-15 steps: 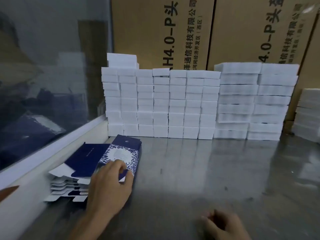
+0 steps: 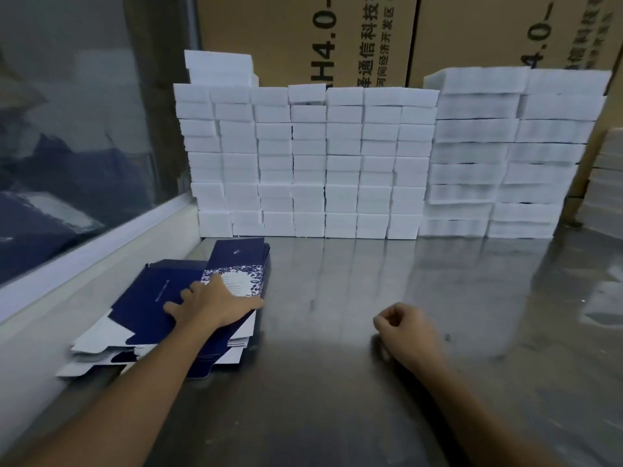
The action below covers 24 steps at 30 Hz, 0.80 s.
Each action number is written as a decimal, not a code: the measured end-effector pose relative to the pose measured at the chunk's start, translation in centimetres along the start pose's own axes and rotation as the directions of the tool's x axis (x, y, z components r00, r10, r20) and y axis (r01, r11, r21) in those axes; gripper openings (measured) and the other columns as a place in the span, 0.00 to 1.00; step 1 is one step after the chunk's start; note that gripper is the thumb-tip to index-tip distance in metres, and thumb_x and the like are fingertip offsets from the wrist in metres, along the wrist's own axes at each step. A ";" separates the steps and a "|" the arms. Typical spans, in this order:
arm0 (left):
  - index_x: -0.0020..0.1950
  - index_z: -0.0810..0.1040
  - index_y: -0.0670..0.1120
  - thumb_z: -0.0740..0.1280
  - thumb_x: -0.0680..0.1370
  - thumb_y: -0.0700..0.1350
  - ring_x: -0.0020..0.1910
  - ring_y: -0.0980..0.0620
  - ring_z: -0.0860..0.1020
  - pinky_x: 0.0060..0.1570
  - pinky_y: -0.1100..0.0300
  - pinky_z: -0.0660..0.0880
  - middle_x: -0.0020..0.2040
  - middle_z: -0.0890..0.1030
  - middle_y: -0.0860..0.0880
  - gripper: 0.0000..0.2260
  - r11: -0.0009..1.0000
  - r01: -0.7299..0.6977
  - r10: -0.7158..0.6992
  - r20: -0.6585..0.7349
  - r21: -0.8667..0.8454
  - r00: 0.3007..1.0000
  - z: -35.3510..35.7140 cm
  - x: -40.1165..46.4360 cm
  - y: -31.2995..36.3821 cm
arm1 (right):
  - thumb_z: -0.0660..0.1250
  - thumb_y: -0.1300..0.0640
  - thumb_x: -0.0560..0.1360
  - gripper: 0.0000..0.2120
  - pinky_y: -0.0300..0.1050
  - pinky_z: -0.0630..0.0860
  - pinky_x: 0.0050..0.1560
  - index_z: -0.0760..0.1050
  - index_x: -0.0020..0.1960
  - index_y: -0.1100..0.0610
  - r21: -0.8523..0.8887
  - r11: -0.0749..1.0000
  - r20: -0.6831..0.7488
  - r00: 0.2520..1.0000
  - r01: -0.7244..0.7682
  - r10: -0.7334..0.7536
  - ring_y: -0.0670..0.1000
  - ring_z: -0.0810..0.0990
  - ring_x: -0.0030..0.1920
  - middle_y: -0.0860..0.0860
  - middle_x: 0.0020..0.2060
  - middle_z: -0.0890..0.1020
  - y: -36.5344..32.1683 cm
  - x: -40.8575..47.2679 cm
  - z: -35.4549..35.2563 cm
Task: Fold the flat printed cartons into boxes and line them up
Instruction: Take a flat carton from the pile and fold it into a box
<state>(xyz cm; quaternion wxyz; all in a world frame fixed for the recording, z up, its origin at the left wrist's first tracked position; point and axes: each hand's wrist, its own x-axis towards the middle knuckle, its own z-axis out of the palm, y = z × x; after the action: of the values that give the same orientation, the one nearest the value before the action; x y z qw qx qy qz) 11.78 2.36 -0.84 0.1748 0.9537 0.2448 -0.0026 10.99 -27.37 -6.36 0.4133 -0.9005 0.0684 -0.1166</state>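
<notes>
A stack of flat printed cartons (image 2: 158,298), dark blue with a white floral panel and white flaps, lies at the left of the steel table against the window ledge. My left hand (image 2: 215,303) lies spread on top of the stack, with fingers reaching over the top carton and the thumb at its right edge. My right hand (image 2: 404,332) rests on the table to the right of the stack, its fingers loosely curled and holding nothing.
A wall of stacked white foam blocks (image 2: 337,163) lines the back of the steel table (image 2: 337,382). Brown shipping cartons (image 2: 303,35) stand behind them. A glass window (image 2: 67,129) with a white ledge runs along the left. More white blocks (image 2: 606,183) sit at the far right.
My right hand has moved forward and up onto the table, further into view. My left hand stays on the carton stack, now spread wider across the top carton.
</notes>
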 end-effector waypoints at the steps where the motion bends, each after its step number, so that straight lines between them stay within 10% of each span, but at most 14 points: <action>1: 0.76 0.60 0.53 0.63 0.65 0.73 0.72 0.38 0.61 0.68 0.38 0.54 0.75 0.64 0.43 0.45 1.000 0.004 -0.004 -0.022 -0.030 1.000 0.1 0.1 0.1 | 0.68 0.53 0.75 0.06 0.39 0.74 0.34 0.78 0.40 0.52 -0.004 0.999 -0.001 0.999 -0.048 0.048 0.47 0.81 0.27 0.48 0.28 0.83 -0.2 0.6 0.0; 6: 0.66 0.71 0.49 0.53 0.75 0.62 0.61 0.38 0.73 0.54 0.48 0.68 0.63 0.76 0.43 0.26 0.986 -0.133 0.115 -0.166 -0.099 0.979 -1.1 -0.1 0.7 | 0.66 0.52 0.76 0.11 0.38 0.73 0.33 0.81 0.38 0.57 0.018 0.990 -0.041 0.989 -0.143 0.143 0.49 0.82 0.29 0.50 0.28 0.84 -0.2 3.3 -0.4; 12: 0.49 0.75 0.43 0.67 0.74 0.40 0.45 0.45 0.72 0.38 0.53 0.66 0.46 0.75 0.46 0.05 0.953 -0.210 0.288 -0.425 0.220 0.858 -2.0 -2.4 3.5 | 0.65 0.56 0.75 0.16 0.52 0.82 0.40 0.80 0.36 0.66 0.102 0.980 -0.076 0.981 -0.171 0.180 0.59 0.83 0.32 0.58 0.27 0.83 0.0 4.2 -0.5; 16: 0.50 0.79 0.44 0.66 0.75 0.34 0.50 0.44 0.74 0.37 0.54 0.62 0.50 0.75 0.46 0.08 0.922 -0.253 0.385 -0.618 0.295 0.685 -1.5 -3.1 4.5 | 0.66 0.55 0.74 0.11 0.54 0.83 0.43 0.80 0.37 0.58 0.184 0.974 -0.050 0.988 -0.134 0.145 0.55 0.84 0.31 0.51 0.28 0.84 0.1 3.9 -0.3; 24: 0.31 0.74 0.40 0.63 0.55 0.23 0.28 0.47 0.66 0.30 0.57 0.58 0.27 0.70 0.45 0.14 0.709 -0.524 0.642 -0.741 0.473 0.198 -0.8 -3.7 6.5 | 0.68 0.52 0.78 0.10 0.49 0.82 0.37 0.81 0.42 0.57 0.268 0.963 0.084 0.996 0.007 -0.030 0.48 0.83 0.29 0.51 0.34 0.85 -1.4 1.7 0.0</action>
<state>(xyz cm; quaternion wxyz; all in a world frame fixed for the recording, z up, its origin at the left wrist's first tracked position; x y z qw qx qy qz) 11.50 -4.41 2.41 -0.0438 0.8400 -0.0821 0.5345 12.71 -26.81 -5.02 0.5324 -0.8414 0.0255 -0.0889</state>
